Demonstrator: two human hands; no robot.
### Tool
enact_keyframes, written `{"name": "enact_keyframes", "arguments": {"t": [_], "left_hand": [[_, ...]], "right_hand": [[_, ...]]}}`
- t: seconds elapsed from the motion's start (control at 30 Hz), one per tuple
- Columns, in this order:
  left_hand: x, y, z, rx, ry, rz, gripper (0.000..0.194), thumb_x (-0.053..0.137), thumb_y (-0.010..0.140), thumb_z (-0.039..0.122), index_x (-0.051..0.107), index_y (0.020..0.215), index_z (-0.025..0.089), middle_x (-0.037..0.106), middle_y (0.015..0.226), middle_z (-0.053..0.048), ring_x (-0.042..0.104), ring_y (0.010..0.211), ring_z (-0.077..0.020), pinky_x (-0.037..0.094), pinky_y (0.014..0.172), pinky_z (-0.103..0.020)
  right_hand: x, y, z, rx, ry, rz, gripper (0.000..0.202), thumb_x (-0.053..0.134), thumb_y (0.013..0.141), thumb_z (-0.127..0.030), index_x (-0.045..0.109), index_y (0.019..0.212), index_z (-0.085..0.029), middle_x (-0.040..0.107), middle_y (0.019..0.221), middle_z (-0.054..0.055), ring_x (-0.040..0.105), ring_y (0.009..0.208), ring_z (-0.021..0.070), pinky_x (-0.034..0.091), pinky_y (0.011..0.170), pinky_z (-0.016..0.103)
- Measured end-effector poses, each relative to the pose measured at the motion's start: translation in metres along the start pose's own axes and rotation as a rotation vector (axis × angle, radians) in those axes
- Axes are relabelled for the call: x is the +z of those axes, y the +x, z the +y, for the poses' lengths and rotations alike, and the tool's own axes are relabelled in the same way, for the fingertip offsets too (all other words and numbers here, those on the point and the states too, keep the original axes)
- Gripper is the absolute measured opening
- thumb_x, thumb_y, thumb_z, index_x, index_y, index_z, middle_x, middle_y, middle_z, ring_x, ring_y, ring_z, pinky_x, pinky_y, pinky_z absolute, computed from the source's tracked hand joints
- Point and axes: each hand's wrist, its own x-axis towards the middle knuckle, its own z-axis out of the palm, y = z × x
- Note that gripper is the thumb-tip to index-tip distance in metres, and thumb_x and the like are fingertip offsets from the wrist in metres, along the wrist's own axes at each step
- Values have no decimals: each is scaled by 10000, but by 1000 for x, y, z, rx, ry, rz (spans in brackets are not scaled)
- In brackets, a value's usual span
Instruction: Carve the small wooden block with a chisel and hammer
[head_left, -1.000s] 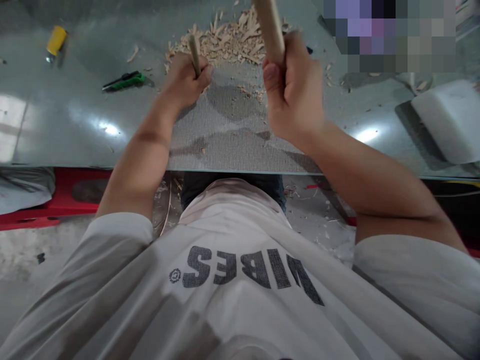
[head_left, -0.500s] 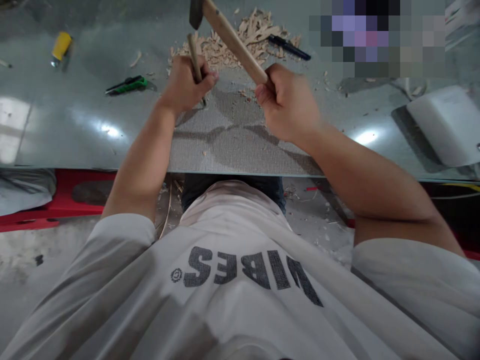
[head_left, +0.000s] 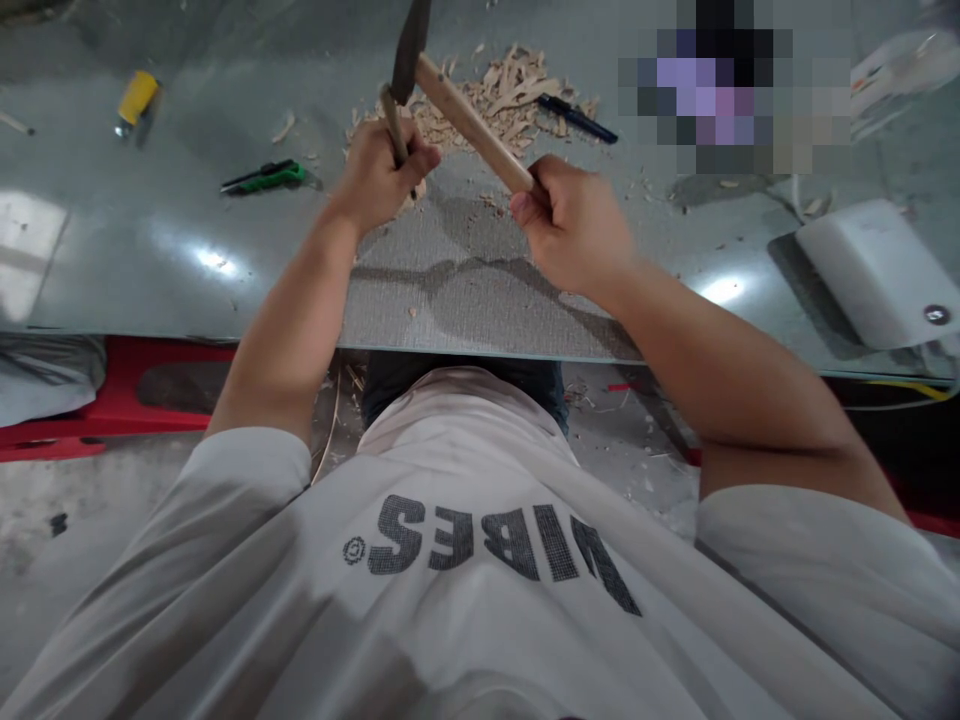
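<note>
My left hand [head_left: 379, 175] is closed around a chisel [head_left: 391, 122], which stands nearly upright and leans slightly, its lower end pointing at the mat. A small pale bit of wood [head_left: 417, 190] shows beside that lower end, mostly hidden by the hand. In my right hand [head_left: 581, 220] is a hammer [head_left: 472, 122], gripped near the end of its wooden handle. The dark hammer head is at the chisel's top; whether they touch I cannot tell. Behind both hands lies a heap of wood shavings [head_left: 514, 90].
A grey textured mat [head_left: 487, 310] covers the table's front middle. On the left lie a green utility knife [head_left: 266, 178] and a yellow-handled tool [head_left: 139, 98]. A dark pen [head_left: 577, 118] touches the shavings. A white box [head_left: 877, 270] stands at right; a blurred patch hides the back right.
The hammer head has come down beside the chisel's top from just above it. The chisel's lower end has shifted slightly, and the pale wood now shows by it. The view has shifted a little.
</note>
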Motion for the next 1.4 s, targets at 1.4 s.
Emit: {"name": "enact_keyframes", "arguments": {"t": [1.4], "left_hand": [[6, 1, 3, 17, 83, -24, 715, 651, 1023, 932, 595, 638, 332, 461, 551, 3, 385, 571, -205, 287, 582, -441]], "right_hand": [[3, -15, -17, -43, -9, 76, 370, 406, 1135, -649, 508, 1252, -313, 748, 1225, 153, 675, 1040, 353, 414, 912, 430]]}}
